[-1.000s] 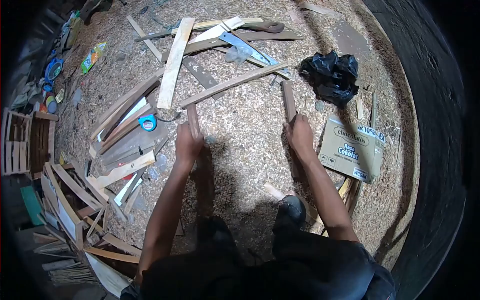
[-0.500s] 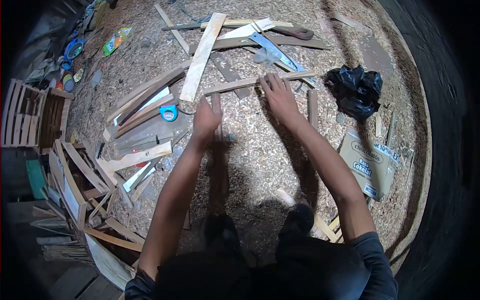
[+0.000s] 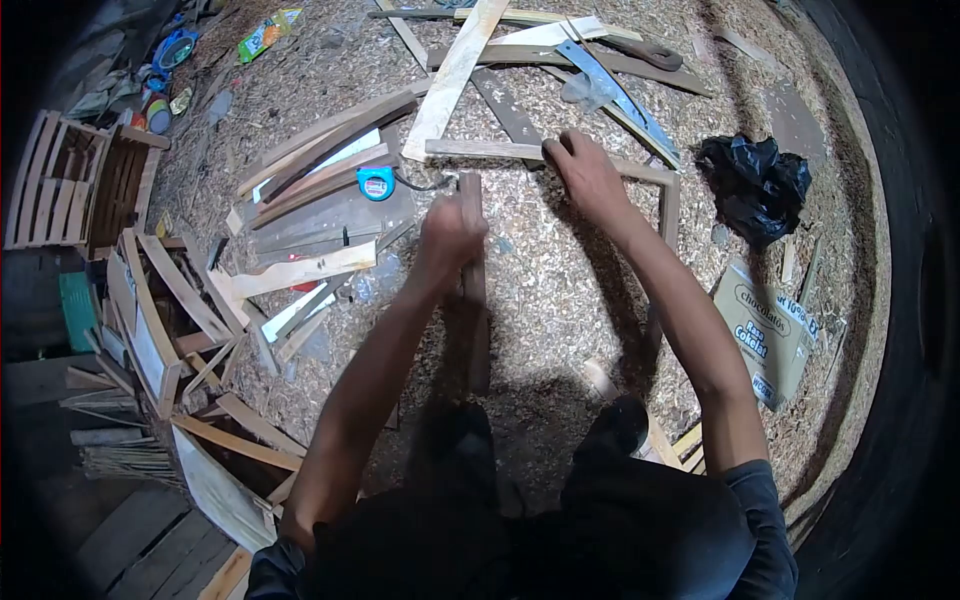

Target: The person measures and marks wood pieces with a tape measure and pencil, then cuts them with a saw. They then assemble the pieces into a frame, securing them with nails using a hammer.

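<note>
Gripping a dark upright slat near its far end, the left hand is closed around it on the sawdust floor. Farther right, the right hand presses curled fingers on a long crosswise slat, beside a blue tape measure and handsaw.

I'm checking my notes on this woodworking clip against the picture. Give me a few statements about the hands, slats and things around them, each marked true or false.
1. The left hand grips a dark upright wooden slat. True.
2. The right hand holds the blue tape measure. False: it rests on a long pale crosswise wooden slat; the tape measure lies apart on boards.
3. A black plastic bag lies on the sawdust. True.
4. The cardboard box sits left of the left hand. False: it lies right of the right arm.
</note>
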### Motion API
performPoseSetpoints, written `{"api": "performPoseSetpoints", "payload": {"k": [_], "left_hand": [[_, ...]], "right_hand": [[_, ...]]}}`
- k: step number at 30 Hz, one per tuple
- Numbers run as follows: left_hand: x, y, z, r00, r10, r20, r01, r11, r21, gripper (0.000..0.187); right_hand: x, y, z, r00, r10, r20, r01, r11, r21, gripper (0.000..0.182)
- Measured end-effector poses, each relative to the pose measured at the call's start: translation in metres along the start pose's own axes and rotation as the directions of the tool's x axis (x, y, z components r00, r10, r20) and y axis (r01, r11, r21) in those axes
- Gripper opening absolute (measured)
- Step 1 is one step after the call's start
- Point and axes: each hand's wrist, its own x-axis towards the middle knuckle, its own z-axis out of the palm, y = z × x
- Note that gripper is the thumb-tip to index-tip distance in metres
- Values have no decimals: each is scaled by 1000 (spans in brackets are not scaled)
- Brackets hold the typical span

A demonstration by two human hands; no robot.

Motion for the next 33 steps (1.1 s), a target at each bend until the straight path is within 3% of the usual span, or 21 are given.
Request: {"api": "performPoseSetpoints", "payload": {"k": [1,4,7,14,17,21,22,25,29,33], "left_hand": [[-15,11,-6,999,3,-51,-4,1000,-4,30],[-49,15,-7,996,18,90,-4,988,-154,28],[-50,2,16,999,45,12,-45,999,4,31],[-36,-46,29,986,131,-104,-126,991,53,35],[-32,-59,8,999,-19,-32,22,993,117,44],[-34,-74,-18,992,43,-122,-17,978,209,42],[-33,-75,-25,995,-3,-101,24,977,210,38],[-28,-72,-44,1000,-18,24,15,990,144,37],[-26,-65,-23,996,75,37,-76,997,25,37],[-12,-36,-8,1000,-6,18,6,1000,16,37]], "right_hand": [[-1,-11,-7,1000,19,5,-19,1000,20,32],[-4,-32,-11,998,30,-52,-26,997,77,33],[-3,-45,-10,998,44,-47,-40,995,87,35],[-14,-55,-9,998,56,5,-56,996,72,31],[-25,-54,-10,996,84,24,-85,994,73,31],[-39,-46,-9,995,88,47,-91,994,61,33],[-42,-47,-10,994,94,46,-97,994,53,33],[-48,-54,-8,992,111,61,-115,990,80,34],[-45,-55,-4,994,101,52,-106,990,95,35],[-49,-43,6,995,53,81,-56,998,27,39]]}}
